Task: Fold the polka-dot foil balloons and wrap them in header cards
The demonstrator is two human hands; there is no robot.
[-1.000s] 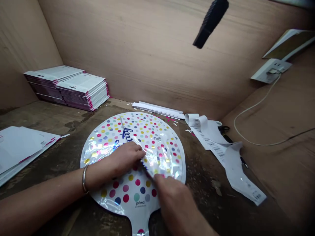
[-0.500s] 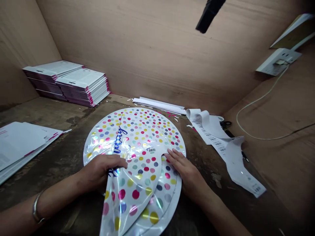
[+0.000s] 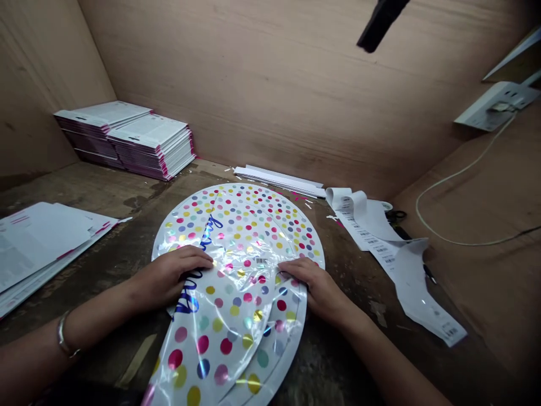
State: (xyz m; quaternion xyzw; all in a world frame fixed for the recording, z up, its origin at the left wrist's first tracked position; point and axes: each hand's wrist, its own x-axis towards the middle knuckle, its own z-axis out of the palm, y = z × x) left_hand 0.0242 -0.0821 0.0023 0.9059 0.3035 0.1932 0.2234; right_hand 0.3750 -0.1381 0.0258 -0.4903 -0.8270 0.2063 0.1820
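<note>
Fingers of the left hand (image 3: pixel 175 276) lie close together over the left edge of the polka-dot foil balloon (image 3: pixel 236 307); those of the right hand (image 3: pixel 316 285) rest near its right edge. Thumbs are hidden, so any pinch cannot be told. The balloon lies mid-tabletop, its lower part folded over and running out at the near side; glossy, creased film, rounded outline, blue script, small barcode. Beyond it, white paper strips (image 3: pixel 279 179) run along the back edge of the tabletop (image 3: pixel 143 197), with paper scraps (image 3: pixel 307 203) just in front. Right of the balloon, a curling barcode label strip (image 3: pixel 393 265) partly covers the black-handled scissors (image 3: pixel 396 215) and a pen (image 3: pixel 430 274). Stacked card sleeves (image 3: pixel 143 138), flat-faced with magenta edges, occupy the back left corner; loose printed cards (image 3: pixel 51 237) overlap at the left side. A white power socket (image 3: pixel 494 107) is mounted on the right-hand wood-grained panel (image 3: pixel 499 186).
</note>
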